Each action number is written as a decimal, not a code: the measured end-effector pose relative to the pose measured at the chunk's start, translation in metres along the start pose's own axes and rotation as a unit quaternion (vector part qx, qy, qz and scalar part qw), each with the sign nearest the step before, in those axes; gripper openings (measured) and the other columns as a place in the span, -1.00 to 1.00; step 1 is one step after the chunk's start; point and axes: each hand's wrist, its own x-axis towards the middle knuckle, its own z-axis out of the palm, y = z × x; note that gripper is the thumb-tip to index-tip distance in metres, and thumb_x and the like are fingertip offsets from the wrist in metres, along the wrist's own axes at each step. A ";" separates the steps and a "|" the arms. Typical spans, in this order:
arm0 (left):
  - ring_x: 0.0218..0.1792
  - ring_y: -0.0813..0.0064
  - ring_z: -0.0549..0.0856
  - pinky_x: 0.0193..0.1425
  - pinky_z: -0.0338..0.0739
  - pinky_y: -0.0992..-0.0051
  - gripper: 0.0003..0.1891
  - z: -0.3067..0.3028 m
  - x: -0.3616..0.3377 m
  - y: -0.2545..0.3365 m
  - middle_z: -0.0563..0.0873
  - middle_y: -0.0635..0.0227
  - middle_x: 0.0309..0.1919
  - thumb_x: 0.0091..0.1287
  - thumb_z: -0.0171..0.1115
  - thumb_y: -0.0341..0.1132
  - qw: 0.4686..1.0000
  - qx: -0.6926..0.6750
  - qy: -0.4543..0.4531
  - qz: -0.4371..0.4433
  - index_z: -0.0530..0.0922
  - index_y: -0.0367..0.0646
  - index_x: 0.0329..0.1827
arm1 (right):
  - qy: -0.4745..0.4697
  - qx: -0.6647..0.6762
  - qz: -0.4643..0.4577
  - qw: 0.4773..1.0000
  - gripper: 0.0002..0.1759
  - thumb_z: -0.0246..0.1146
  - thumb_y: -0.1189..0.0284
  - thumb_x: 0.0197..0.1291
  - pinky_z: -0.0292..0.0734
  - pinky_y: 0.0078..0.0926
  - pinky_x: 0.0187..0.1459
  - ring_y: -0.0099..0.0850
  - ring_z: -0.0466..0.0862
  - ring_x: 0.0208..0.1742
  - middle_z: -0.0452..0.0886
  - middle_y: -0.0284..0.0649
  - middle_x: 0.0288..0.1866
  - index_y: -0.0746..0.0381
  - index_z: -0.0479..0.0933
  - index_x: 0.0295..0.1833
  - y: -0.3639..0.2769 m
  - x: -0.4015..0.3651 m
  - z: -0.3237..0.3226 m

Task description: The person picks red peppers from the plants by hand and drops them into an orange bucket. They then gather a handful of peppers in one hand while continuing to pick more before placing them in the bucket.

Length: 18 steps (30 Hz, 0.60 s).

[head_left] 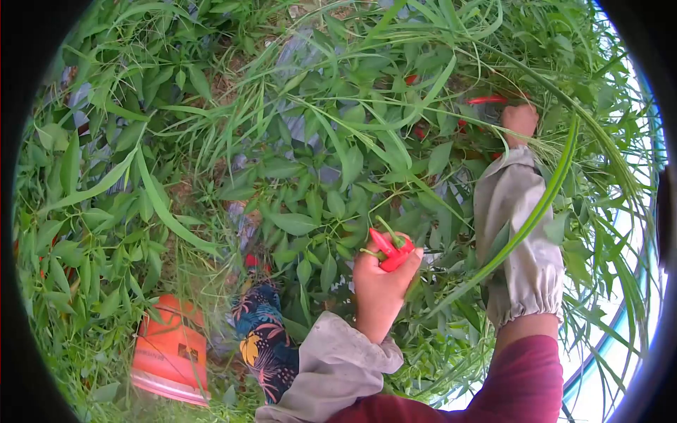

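My left hand (381,289) is closed around several red chili peppers (393,254), their green stems poking out above the fingers. Farther out at the upper right, my right hand (520,121) is curled closed among the leaves. A long red chili pepper (486,100) sticks out to the left from its fingers, which are partly hidden. More ripe peppers show through the foliage just left of that hand, including one red pepper (420,132). Grey sleeve covers (518,233) are on both forearms.
An orange-red bucket (169,345) lies tilted in the grass at lower left. Beside it is a leg in dark floral cloth (266,338). Dense pepper plants (293,222) and long grass blades (543,204) surround the arms. A pale sheet with a blue-green edge runs along the right.
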 end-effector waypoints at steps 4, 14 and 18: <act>-0.40 0.73 0.58 -0.34 0.53 0.64 -0.80 0.005 0.001 0.004 0.63 0.50 -0.38 0.17 0.41 -0.51 1.000 0.029 0.008 0.004 0.58 -0.21 -0.18 | -0.135 0.121 0.099 0.978 -0.79 0.09 0.48 0.16 0.58 -0.27 -0.33 -0.16 0.67 -0.33 0.64 -0.02 -0.17 0.29 0.56 -0.14 0.007 0.028 -0.017; -0.36 0.73 0.58 -0.23 0.49 0.62 -0.78 0.006 0.000 -0.003 0.66 0.49 -0.39 0.15 0.43 -0.46 1.000 0.002 0.011 -0.021 0.58 -0.20 -0.19 | -0.166 0.299 0.252 0.905 -0.61 -0.12 0.67 0.14 0.60 -0.23 -0.38 -0.17 0.69 -0.33 0.62 0.02 -0.17 0.34 0.46 0.06 -0.020 0.021 -0.011; -0.35 0.72 0.58 -0.21 0.50 0.62 -0.76 0.006 -0.001 -0.005 0.67 0.48 -0.37 0.14 0.44 -0.45 0.999 0.002 0.011 -0.031 0.58 -0.20 -0.17 | -0.124 0.331 0.299 0.886 -0.66 -0.04 0.58 0.26 0.56 -0.36 -0.41 -0.27 0.69 -0.28 0.62 -0.07 -0.03 0.22 0.42 0.13 0.014 0.031 0.003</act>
